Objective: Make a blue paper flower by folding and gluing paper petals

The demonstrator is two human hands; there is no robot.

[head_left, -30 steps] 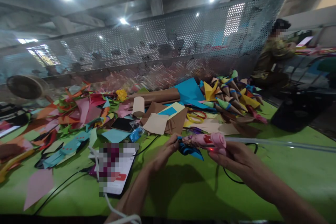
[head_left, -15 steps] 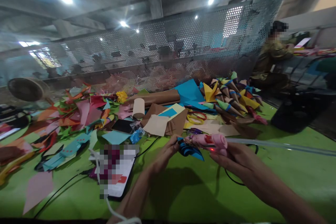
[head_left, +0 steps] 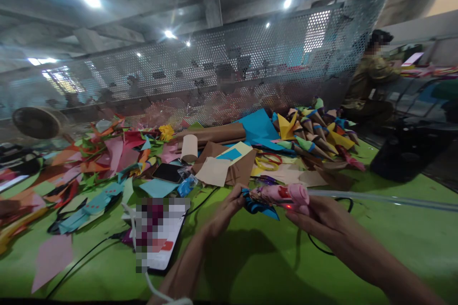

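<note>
My right hand [head_left: 317, 217] is closed round a pink glue gun [head_left: 281, 194] with a red light on its body and a clear glue stick [head_left: 379, 198] running out to the right. The gun's tip meets a small blue folded paper piece [head_left: 260, 207]. My left hand [head_left: 227, 209] pinches that blue piece at its left end, just above the green table [head_left: 400, 243].
A phone [head_left: 161, 233] with a white cable lies left of my left arm. Behind are brown and coloured paper sheets, a cardboard roll [head_left: 189, 147], yellow scissors [head_left: 266, 161], a dark phone [head_left: 167, 172] and a heap of paper cones [head_left: 315, 136]. A fan [head_left: 36, 123] stands far left. A seated person [head_left: 372, 81] is at the right.
Both hands hold almost the same pose; the view has shifted slightly and the glue gun with the blue piece sits a touch lower and to the right.
</note>
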